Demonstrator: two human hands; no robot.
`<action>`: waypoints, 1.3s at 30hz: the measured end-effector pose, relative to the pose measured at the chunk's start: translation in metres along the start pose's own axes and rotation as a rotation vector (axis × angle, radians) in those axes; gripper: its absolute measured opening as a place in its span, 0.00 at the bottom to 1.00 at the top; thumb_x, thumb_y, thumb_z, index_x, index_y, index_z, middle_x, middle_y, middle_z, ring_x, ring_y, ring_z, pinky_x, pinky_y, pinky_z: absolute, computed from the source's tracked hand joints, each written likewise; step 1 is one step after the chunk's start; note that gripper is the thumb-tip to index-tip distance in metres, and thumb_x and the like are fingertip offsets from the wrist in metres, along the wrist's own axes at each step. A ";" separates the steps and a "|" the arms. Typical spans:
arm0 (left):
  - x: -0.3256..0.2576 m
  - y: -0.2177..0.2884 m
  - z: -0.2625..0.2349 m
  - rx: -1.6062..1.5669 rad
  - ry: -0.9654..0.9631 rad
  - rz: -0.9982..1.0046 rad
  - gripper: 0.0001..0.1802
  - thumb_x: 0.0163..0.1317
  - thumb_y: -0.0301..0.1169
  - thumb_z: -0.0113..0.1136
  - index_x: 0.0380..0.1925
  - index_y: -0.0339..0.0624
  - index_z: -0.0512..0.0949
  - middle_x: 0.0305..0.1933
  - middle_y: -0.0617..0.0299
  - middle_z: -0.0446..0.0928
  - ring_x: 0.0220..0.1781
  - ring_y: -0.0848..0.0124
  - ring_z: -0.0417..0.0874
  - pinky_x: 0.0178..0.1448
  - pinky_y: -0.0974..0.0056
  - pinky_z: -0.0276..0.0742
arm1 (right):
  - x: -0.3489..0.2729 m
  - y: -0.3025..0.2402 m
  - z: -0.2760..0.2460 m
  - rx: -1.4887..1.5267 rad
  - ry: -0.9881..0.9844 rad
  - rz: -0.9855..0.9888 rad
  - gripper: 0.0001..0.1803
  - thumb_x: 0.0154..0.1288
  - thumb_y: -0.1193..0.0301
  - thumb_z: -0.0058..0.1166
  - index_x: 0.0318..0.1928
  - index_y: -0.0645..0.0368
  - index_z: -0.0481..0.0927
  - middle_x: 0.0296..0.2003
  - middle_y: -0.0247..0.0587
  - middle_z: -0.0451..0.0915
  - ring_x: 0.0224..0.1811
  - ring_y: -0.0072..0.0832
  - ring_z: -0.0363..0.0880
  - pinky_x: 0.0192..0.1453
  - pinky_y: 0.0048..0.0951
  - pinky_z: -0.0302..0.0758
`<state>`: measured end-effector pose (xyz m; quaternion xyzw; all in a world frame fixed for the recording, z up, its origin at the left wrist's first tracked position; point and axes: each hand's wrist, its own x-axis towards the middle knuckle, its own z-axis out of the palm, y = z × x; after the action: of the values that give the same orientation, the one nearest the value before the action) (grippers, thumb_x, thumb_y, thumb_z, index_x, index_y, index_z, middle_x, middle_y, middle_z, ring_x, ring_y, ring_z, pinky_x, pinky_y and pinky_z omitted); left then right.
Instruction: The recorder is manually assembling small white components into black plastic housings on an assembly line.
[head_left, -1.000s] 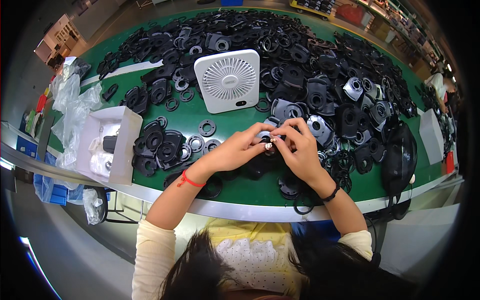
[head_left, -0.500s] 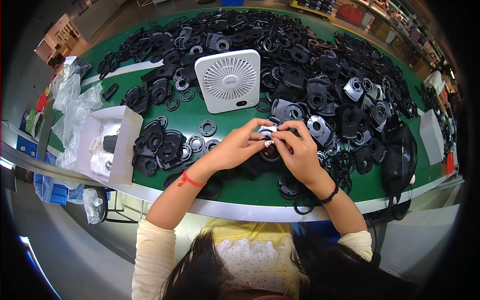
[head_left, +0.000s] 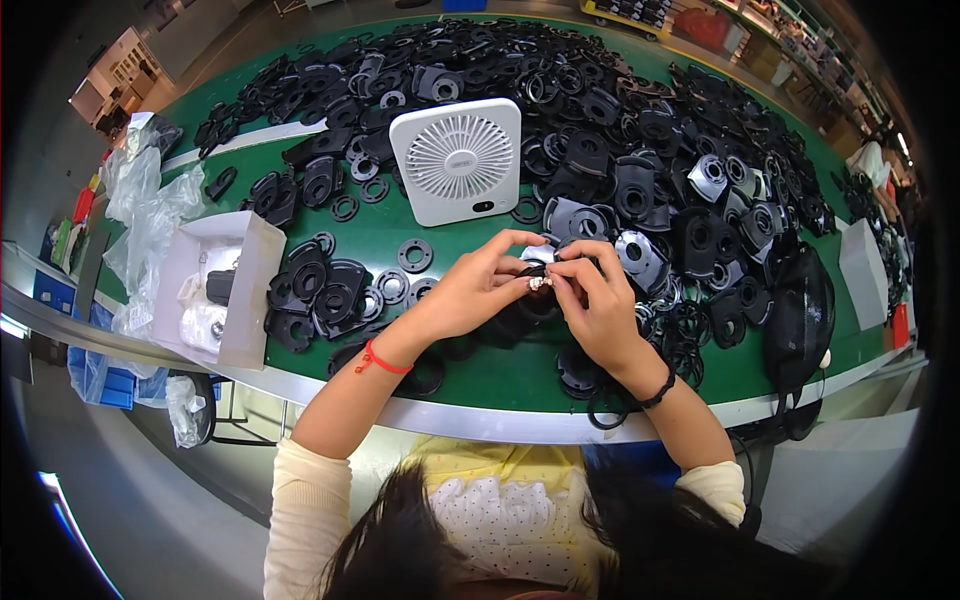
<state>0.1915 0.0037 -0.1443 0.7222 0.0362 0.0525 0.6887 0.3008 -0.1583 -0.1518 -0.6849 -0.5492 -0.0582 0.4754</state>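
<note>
My left hand (head_left: 470, 292) and my right hand (head_left: 603, 305) meet over the near middle of the table, fingers bent and pinched together. Between them is a black round part (head_left: 537, 269), gripped at its two sides and mostly covered by my fingers. Something small, pale and glinting (head_left: 540, 284) shows at the thumb tips; its kind is too small to make out. Just left of my hands lie loose black rings (head_left: 415, 256) and silver-faced ones (head_left: 392, 287). Right of them rests a black housing with a silver round face (head_left: 640, 256).
A white fan (head_left: 458, 163) stands beyond my hands. Black housings and rings (head_left: 590, 155) are heaped across the green table (head_left: 385, 215). An open white box (head_left: 262, 285) with clear plastic bags (head_left: 150, 215) beside it is at left. A black bag (head_left: 797, 320) lies at right.
The black round part has tilted between my fingers, so its edge now shows more than its face. Both hands have barely shifted.
</note>
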 end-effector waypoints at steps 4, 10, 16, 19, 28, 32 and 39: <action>0.000 0.000 0.001 -0.017 -0.030 0.023 0.22 0.67 0.21 0.49 0.60 0.39 0.62 0.43 0.53 0.82 0.47 0.72 0.83 0.52 0.69 0.76 | -0.003 0.002 0.001 0.049 -0.029 0.091 0.09 0.59 0.82 0.57 0.41 0.65 0.76 0.44 0.43 0.71 0.26 0.24 0.77 0.29 0.23 0.75; 0.000 0.003 0.003 0.098 0.027 0.080 0.20 0.68 0.21 0.48 0.59 0.39 0.63 0.42 0.53 0.83 0.45 0.69 0.85 0.50 0.67 0.77 | 0.001 -0.002 0.001 0.187 -0.070 0.234 0.09 0.63 0.82 0.51 0.44 0.65 0.76 0.44 0.41 0.71 0.23 0.18 0.75 0.23 0.19 0.70; -0.001 0.006 0.003 0.258 0.024 0.144 0.21 0.68 0.23 0.51 0.59 0.38 0.63 0.39 0.54 0.84 0.41 0.71 0.85 0.46 0.69 0.76 | 0.004 0.000 -0.003 0.359 -0.150 0.383 0.08 0.65 0.80 0.50 0.44 0.66 0.76 0.38 0.40 0.73 0.22 0.19 0.76 0.23 0.19 0.70; -0.002 0.007 0.005 0.394 0.099 0.162 0.15 0.66 0.24 0.52 0.53 0.36 0.69 0.35 0.54 0.83 0.34 0.68 0.84 0.40 0.69 0.75 | 0.005 -0.002 -0.004 0.425 -0.165 0.482 0.06 0.66 0.79 0.50 0.42 0.67 0.76 0.36 0.37 0.73 0.21 0.18 0.75 0.22 0.18 0.69; -0.001 0.006 0.005 0.526 0.142 0.242 0.06 0.67 0.27 0.53 0.36 0.34 0.75 0.28 0.55 0.80 0.27 0.66 0.81 0.33 0.67 0.73 | 0.003 0.000 -0.003 0.525 -0.155 0.537 0.04 0.67 0.77 0.51 0.37 0.67 0.75 0.30 0.30 0.73 0.20 0.12 0.70 0.22 0.15 0.65; -0.001 -0.003 0.006 0.389 0.203 0.171 0.08 0.65 0.29 0.56 0.39 0.36 0.75 0.28 0.58 0.80 0.28 0.72 0.80 0.33 0.66 0.73 | 0.006 -0.005 -0.005 0.584 -0.138 0.611 0.05 0.70 0.75 0.49 0.39 0.65 0.74 0.27 0.30 0.73 0.21 0.12 0.70 0.23 0.15 0.65; 0.006 0.002 -0.003 -0.149 0.255 -0.043 0.19 0.66 0.32 0.58 0.51 0.33 0.66 0.33 0.57 0.79 0.36 0.73 0.84 0.39 0.71 0.79 | 0.002 0.002 0.002 0.902 -0.020 0.593 0.07 0.73 0.74 0.43 0.46 0.62 0.62 0.27 0.39 0.76 0.25 0.20 0.76 0.30 0.21 0.76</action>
<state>0.1969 0.0071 -0.1421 0.6558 0.1350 0.1315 0.7310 0.3023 -0.1547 -0.1528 -0.5390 -0.3073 0.3267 0.7130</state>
